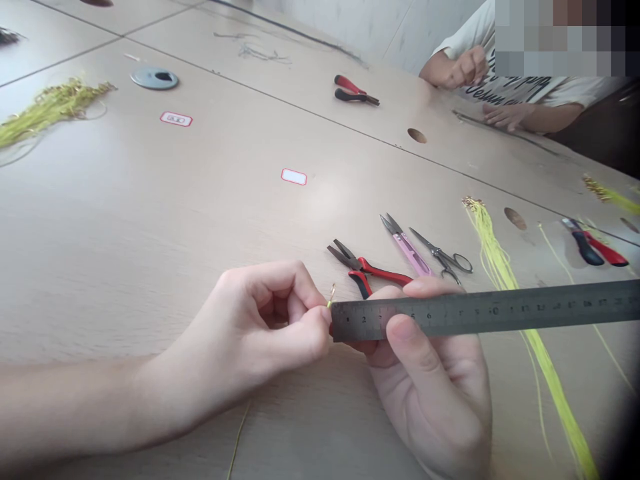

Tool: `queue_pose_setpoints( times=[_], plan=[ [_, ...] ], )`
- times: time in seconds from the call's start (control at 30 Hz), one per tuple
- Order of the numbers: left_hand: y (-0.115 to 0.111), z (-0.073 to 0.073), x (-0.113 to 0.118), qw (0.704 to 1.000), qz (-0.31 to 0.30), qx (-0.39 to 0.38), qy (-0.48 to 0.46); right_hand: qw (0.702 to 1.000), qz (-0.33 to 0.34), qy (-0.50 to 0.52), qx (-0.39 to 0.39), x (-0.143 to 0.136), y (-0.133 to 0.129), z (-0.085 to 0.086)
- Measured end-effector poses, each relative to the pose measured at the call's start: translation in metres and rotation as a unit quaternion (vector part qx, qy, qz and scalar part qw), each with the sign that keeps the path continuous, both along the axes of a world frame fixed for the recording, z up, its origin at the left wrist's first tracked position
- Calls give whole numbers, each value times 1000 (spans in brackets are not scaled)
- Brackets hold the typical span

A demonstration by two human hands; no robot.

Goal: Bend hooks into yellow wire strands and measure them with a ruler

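Note:
Between its thumb and index finger, my left hand (273,320) pinches a thin yellow-green cord (329,305). A small gold-coloured metal end (333,291) sticks up from the pinch. My right hand (433,380) is closed on a metal ruler (465,317), thumb in front and fingers behind. The ruler's left end sits right beside the left fingertips and the cord. More cord (239,437) hangs below my left wrist. Just beyond the hands lie red-and-black pliers (370,267), pink thread snips (410,250) and dark metal scissors (443,257), partly covered by the right hand.
Yellow-green cord bundles lie at the right (500,260) and far left (50,110). Two red-edged labels (294,177), more pliers (353,90), other red-and-black pliers (595,247) and a grey round cover (154,78) rest on the table. Across it, another person's hands (505,115) work at a dark cord.

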State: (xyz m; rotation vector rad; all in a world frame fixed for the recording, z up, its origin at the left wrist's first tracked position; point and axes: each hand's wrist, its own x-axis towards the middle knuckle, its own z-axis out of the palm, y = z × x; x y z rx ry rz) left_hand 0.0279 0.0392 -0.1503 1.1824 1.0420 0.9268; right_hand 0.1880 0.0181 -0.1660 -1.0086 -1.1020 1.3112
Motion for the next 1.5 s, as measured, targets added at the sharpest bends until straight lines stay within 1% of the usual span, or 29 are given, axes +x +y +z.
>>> queue_pose_setpoints(
  times=[0.57,0.7,0.97,1.2,1.5],
  plan=[
    [1,0,1,1000,1,2,7,1000,-5,-1,-16,1,-2,-1],
    [1,1,0,1000,0,-5,14,1000,3,7,-11,0,-2,-2],
    [0,1,0,1000,0,-6,11,1000,-3,-17,-4,0,0,-1],
    [-2,1,-1,1000,-4,-8,16,1000,18,13,1,0,0,0],
    [1,3,0,1000,-3,-9,20,999,20,26,-6,0,-1,-2]
  ],
)
